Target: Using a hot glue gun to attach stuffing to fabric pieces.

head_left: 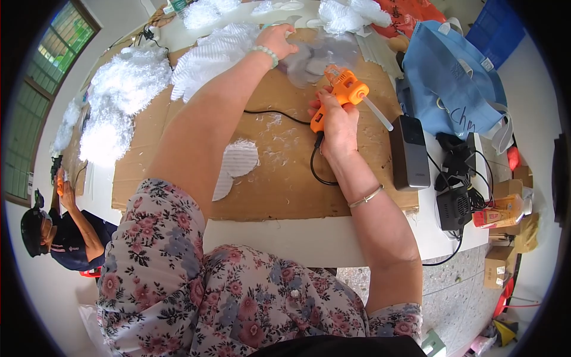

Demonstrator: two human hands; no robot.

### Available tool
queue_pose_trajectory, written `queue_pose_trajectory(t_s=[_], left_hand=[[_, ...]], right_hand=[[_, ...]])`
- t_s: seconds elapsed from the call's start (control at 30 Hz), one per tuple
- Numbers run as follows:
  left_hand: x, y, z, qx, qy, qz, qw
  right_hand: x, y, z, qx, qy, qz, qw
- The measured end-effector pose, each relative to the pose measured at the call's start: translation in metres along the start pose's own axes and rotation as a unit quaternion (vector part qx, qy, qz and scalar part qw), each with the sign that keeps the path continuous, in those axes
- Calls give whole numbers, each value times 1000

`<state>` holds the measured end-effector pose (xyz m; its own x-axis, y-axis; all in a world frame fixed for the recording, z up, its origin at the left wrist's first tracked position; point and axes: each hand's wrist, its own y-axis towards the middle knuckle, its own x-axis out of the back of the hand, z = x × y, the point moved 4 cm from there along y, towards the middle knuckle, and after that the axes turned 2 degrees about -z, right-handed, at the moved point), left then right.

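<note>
My right hand (338, 122) is wrapped round the handle of an orange glue gun (344, 89). A whitish glue stick (378, 113) juts from its back end, and a black cord runs from the bottom of its grip. My left hand (278, 43) reaches to the far side of the cardboard (285, 196), fingers apart, beside translucent grey cloud-shaped sheets (309, 62). Nothing shows in its grasp. Ribbed white cut pieces (205, 62) lie left of that hand. Partly hidden by my left forearm is another ribbed white cloud-shaped piece (241, 160).
Fluffy shiny white fibre (128, 83) is heaped at the left. On the right are a blue cloth bag (446, 83), a dark upright box-shaped device (410, 153) and a black adapter with tangled cables (455, 208). Another person (74, 235) sits at far left, holding something orange.
</note>
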<state>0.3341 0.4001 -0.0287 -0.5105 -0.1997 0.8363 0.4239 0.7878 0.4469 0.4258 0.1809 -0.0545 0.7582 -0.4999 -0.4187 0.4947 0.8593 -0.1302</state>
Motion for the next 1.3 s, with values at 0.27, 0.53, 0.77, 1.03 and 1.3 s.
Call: queue_pose_trajectory(t_s=[0.27,0.53,0.77,1.03,1.3], left_hand=[[12,-10,-12,68,-96,-59,991],[43,-14,-17,86,-218,-145,961],[127,-74,-13,85,-471,-76,875],[229,-228,23,73,-463,-53,882],[267,-319,41,-175,-155,-215,948]], right_hand=[[11,-9,9,-1,2,4,1000],[15,-20,16,1,6,21,1000],[4,-40,3,3,-2,22,1000],[-32,-88,-19,20,-30,36,999],[-40,-79,-67,54,-73,53,994]])
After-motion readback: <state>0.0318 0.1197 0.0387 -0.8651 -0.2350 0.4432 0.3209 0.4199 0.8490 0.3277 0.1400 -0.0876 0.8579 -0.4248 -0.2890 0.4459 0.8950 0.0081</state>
